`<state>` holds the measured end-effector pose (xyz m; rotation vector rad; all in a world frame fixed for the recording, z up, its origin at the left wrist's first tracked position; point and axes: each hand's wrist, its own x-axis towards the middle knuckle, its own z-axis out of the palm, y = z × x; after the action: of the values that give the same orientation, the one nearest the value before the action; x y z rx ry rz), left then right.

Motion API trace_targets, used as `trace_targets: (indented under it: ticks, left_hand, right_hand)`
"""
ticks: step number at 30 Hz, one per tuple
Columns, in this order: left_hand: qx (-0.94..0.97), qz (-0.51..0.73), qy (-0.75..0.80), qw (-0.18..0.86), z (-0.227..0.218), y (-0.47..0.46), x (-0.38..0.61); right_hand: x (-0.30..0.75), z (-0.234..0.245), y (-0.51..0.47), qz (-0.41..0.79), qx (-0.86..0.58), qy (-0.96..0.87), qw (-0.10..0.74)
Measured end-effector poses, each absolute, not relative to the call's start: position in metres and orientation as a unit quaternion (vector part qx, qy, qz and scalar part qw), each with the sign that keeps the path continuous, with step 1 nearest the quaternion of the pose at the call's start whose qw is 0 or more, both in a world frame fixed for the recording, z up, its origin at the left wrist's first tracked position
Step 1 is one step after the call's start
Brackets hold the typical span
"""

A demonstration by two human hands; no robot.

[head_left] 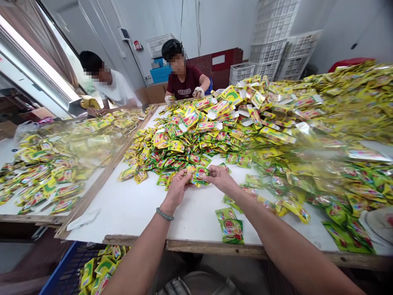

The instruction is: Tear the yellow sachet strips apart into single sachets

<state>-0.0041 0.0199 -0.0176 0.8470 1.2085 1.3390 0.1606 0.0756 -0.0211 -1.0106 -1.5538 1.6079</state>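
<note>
My left hand (179,186), with a beaded bracelet on its wrist, pinches small sealed packets (199,175) by their left side. They are yellow and green with a red fruit picture; how many there are I cannot tell. The fingers of my right hand (222,179) close on the right edge of the same packets. Both hands are just above the white tabletop (129,209), at the near edge of a heap of loose green packets (190,153). Two overlapping green packets (231,229) lie near the table's front edge.
Yellow boxes (221,107) top the heap. A wooden strip (107,166) divides off another packet pile (46,172). Below the front edge stands a blue crate (66,262) of yellow packs. Two people sit opposite, one wearing white gloves (198,92). White crates (272,41) are stacked behind.
</note>
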Motion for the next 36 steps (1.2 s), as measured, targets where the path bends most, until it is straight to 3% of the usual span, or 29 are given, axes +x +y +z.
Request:
trace_targets:
  ticks: [18, 31, 36]
  left_hand:
    - [0.365, 0.526, 0.485, 0.596, -0.011, 0.014, -0.004]
    - [0.382, 0.516, 0.557, 0.527, -0.022, 0.017, -0.011]
    - [0.385, 0.48, 0.549, 0.565, -0.018, 0.016, -0.008]
  right_hand:
    - [0.169, -0.018, 0.079, 0.461, -0.458, -0.695, 0.307]
    - [0.169, -0.023, 0.084, 0.574, -0.391, -0.62, 0.365]
    - [0.163, -0.021, 0.078, 0.553, -0.358, -0.665, 0.352]
